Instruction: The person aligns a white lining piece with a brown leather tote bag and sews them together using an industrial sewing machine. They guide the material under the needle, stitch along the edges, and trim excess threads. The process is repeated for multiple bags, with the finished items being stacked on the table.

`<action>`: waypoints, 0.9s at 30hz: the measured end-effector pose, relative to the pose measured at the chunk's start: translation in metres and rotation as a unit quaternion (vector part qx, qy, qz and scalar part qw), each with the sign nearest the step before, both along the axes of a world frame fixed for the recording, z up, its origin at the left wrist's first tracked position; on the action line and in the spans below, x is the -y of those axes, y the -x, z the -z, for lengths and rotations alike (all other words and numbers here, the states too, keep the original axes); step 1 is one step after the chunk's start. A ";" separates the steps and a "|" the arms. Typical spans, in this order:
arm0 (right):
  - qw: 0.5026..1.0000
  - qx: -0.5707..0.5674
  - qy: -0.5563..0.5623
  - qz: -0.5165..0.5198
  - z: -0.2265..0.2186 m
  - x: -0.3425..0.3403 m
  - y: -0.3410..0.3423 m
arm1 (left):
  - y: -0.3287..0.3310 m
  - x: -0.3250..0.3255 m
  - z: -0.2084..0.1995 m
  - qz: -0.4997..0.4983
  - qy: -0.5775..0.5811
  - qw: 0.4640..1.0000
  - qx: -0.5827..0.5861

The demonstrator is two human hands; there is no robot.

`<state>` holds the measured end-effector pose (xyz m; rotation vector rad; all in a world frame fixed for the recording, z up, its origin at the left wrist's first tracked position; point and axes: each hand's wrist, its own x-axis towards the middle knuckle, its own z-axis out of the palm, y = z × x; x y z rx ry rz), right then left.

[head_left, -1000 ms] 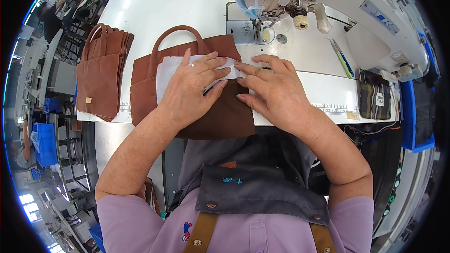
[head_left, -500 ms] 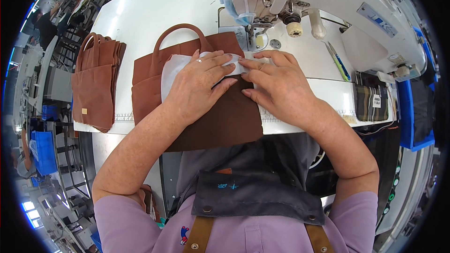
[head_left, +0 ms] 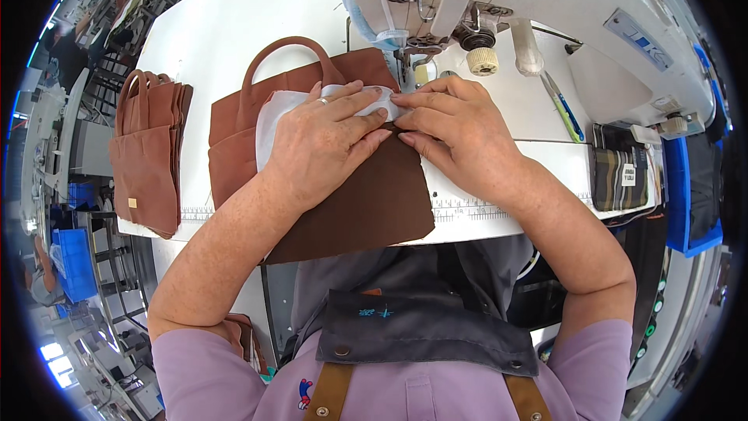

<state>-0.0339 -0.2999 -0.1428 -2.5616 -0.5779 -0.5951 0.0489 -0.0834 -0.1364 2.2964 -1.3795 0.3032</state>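
A brown leather handbag piece (head_left: 232,121) with a rounded handle lies on the table. Over it are a white lining piece (head_left: 269,121) and a dark brown fabric panel (head_left: 358,203). My left hand (head_left: 327,136), a ring on one finger, rests flat on the white lining, fingers stretched toward the right. Facing it, my right hand (head_left: 463,125) has bent fingers and thumb gathered at the lining's right edge, where it meets the dark panel. What sits beneath its fingertips is hidden. Just beyond the fingers is the needle area of a white sewing machine (head_left: 545,0).
Several matching brown bag pieces (head_left: 148,156) are stacked at the left. Green and blue handled snips (head_left: 564,111) lie right of the machine head, with a striped fabric pouch (head_left: 619,175) beyond. A ruler strip (head_left: 475,209) runs along the table's front edge.
The whole view has shifted slightly, so the table things appear lower and farther left. My right fingers have drawn closer together at the lining edge. My left hand stays flat on the fabric.
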 end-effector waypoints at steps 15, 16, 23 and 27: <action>0.999 -0.003 0.025 0.022 -0.003 0.012 -0.010 | -0.025 0.018 -0.004 0.045 0.036 0.998 -0.032; 0.999 0.000 0.029 0.023 -0.003 0.012 -0.011 | -0.028 0.018 -0.002 0.053 0.036 0.998 -0.016; 0.998 0.017 0.049 0.035 -0.007 0.013 -0.013 | -0.039 0.021 0.001 0.071 0.025 0.997 -0.011; 0.998 0.012 0.039 0.045 -0.007 0.015 -0.014 | -0.043 0.024 0.002 0.061 0.019 0.998 -0.012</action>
